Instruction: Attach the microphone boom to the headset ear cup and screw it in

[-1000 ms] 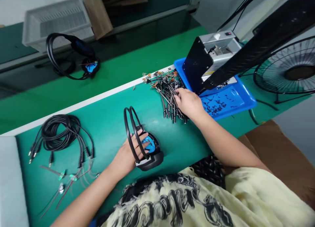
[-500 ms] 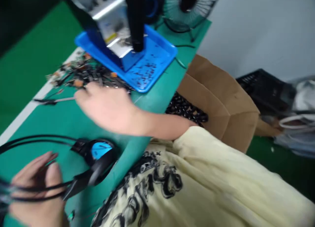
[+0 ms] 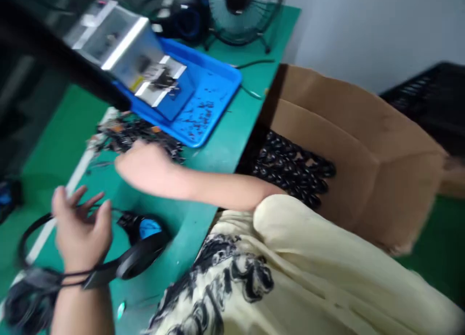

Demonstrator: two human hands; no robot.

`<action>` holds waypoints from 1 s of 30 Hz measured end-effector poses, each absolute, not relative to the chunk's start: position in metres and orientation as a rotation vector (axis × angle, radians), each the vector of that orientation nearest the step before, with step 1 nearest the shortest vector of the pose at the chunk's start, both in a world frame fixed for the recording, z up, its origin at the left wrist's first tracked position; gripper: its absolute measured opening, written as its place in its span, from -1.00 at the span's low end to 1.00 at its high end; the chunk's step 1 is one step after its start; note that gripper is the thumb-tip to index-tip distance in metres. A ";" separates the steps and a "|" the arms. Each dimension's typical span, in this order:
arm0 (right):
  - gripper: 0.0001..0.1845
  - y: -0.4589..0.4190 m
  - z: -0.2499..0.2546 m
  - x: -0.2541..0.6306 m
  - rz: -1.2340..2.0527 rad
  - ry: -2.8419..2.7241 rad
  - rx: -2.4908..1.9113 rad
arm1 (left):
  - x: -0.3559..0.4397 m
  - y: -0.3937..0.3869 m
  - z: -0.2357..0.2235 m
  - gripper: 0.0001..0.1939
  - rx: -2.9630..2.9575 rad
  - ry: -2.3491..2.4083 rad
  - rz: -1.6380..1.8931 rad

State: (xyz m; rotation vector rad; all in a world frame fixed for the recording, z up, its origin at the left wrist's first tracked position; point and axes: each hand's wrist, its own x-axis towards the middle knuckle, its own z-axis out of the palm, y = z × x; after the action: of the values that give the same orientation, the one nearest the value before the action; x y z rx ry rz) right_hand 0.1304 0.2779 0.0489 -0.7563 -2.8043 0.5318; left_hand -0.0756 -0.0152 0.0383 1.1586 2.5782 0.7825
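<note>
We see our left hand (image 3: 85,238) at the lower left of the frame, raised from the wrist with the fingers up, spread wide and slightly curled, with nothing visible between them. Our right hand (image 3: 148,168) lies left of centre, its forearm stretched in from the right, back of the hand up. It is blurred and its fingertips are hidden, so we cannot tell whether they hold anything. It is at the near edge of a cable pile (image 3: 131,134).

We count one headset (image 3: 145,255) by our left hand, one coil of cable (image 3: 31,296) in the lower left corner, one blue tray (image 3: 220,78) with one metal machine (image 3: 134,49) standing in it, one fan (image 3: 236,32) at the top and one cardboard box (image 3: 327,98) at the right with black parts (image 3: 290,165) inside. The piled cables overlap too much to count.

The headset lies on the green table (image 3: 232,131) at the lower left, black with a bright blue disc in one ear cup; its thin double band crosses our left wrist.
</note>
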 end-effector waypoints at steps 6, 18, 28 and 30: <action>-0.69 0.239 0.064 0.030 0.498 -2.686 -0.433 | -0.068 0.031 0.033 -0.26 1.025 2.545 1.181; -0.72 0.212 0.080 0.023 0.405 -2.803 0.085 | -0.047 0.010 0.057 -0.73 0.878 2.292 1.358; -0.70 0.144 0.046 0.030 0.982 -2.702 0.233 | 0.003 -0.060 0.035 -0.70 -0.187 1.255 1.698; -0.77 0.138 0.042 0.062 1.368 -2.736 0.054 | 0.006 -0.060 0.029 -0.72 -0.207 1.181 1.723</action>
State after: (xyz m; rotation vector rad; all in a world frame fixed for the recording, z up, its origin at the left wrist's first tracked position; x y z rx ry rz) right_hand 0.0617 0.1375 0.0422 0.0539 -2.7356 1.3681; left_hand 0.0060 -0.0603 0.0293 -0.2066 1.1810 1.7232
